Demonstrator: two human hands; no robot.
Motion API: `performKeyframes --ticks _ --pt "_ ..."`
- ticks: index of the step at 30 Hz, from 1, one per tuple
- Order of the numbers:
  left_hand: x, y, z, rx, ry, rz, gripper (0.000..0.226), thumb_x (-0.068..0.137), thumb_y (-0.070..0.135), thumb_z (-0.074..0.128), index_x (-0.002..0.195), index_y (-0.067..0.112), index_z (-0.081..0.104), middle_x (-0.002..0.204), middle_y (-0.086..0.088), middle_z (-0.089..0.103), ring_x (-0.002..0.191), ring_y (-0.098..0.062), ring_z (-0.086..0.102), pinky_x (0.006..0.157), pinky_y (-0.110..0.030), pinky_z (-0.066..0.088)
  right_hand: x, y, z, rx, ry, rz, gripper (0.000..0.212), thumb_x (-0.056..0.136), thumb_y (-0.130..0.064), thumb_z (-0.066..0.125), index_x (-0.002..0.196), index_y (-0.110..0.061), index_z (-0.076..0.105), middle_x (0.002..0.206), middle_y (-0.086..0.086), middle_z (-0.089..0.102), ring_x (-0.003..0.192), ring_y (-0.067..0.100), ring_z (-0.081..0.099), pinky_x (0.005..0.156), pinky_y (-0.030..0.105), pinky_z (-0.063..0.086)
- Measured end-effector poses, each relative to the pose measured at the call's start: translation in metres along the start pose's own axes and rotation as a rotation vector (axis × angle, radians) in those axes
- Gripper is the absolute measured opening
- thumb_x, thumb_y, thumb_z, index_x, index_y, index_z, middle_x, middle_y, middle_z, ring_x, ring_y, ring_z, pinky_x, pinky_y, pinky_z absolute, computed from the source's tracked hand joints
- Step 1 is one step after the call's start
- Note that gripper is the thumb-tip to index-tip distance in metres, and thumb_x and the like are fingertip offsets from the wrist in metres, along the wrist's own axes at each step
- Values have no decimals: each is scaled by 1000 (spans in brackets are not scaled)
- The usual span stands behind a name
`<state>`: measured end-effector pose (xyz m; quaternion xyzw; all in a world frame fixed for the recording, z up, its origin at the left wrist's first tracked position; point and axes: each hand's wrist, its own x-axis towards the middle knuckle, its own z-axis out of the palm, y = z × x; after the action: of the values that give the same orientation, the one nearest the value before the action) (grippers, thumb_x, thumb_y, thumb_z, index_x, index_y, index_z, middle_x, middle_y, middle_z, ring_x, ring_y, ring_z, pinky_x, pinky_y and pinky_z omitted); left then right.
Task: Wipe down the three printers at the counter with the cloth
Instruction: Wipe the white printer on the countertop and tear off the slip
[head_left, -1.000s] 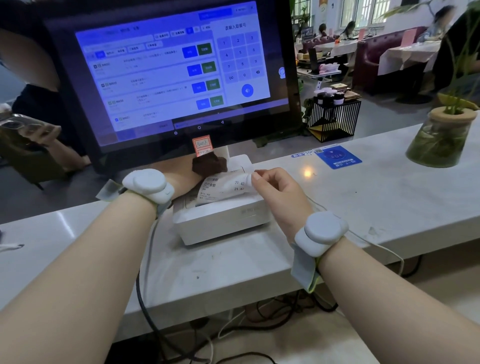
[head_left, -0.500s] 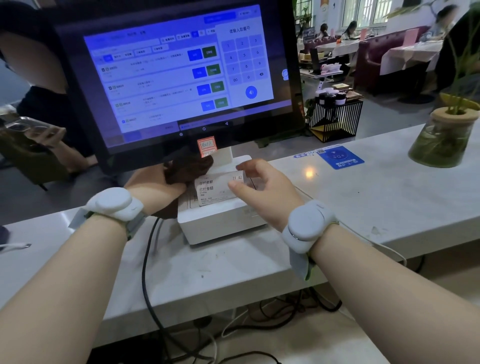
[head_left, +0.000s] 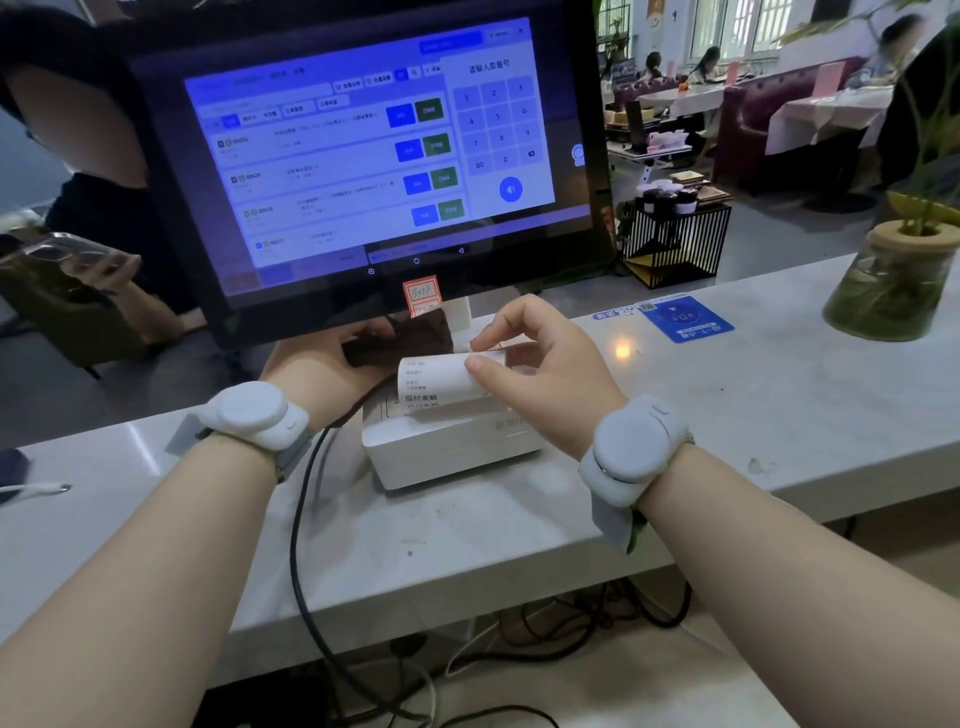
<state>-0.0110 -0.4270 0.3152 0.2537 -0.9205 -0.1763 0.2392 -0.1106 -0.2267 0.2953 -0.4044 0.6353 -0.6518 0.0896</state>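
From the head camera, a small white box-shaped receipt printer (head_left: 457, 447) sits on the white marble bench (head_left: 779, 405), well back from its near edge, below a black touchscreen (head_left: 363, 156). The left hand (head_left: 332, 364) grips a dark brown cloth (head_left: 402, 340) against the printer's back. The right hand (head_left: 540, 374) pinches the curled white paper receipt (head_left: 436, 382) above it.

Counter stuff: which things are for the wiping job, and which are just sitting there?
For the job:
- brown cloth in the left hand
- white printer
- receipt, pinched by the right hand

Just there:
- touchscreen
- plant jar
- blue sticker
- black cable
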Motion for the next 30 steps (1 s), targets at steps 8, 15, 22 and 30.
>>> performKeyframes --ticks 8,15,22,30 --pt "0 13 8 -17 -23 30 26 73 36 73 86 51 56 83 25 59 81 -10 58 73 -22 43 -4 -13 -1 19 -86 -79 34 77 0 66 92 -30 58 106 -4 64 99 4 64 87 28 54" --pt "-6 15 2 0 -139 178 33 68 52 68 100 43 65 99 26 63 95 -2 59 83 -24 48 -11 -17 -1 -89 -131 -216 38 73 -4 74 104 -24 63 115 -2 57 103 5 60 91 31 52" --pt "-18 -8 -8 -75 -80 140 41 71 43 67 111 40 58 113 19 65 106 -6 61 94 -36 50 -12 -21 3 -31 -93 -224 19 84 -12 68 102 -14 69 116 -2 59 105 9 60 92 35 51" --pt "-8 5 -1 50 -99 138 25 73 37 70 90 50 57 87 22 66 82 -5 63 70 -25 52 -10 -27 1 65 -94 -214 28 83 12 54 97 -7 69 113 4 60 95 10 62 86 20 51"
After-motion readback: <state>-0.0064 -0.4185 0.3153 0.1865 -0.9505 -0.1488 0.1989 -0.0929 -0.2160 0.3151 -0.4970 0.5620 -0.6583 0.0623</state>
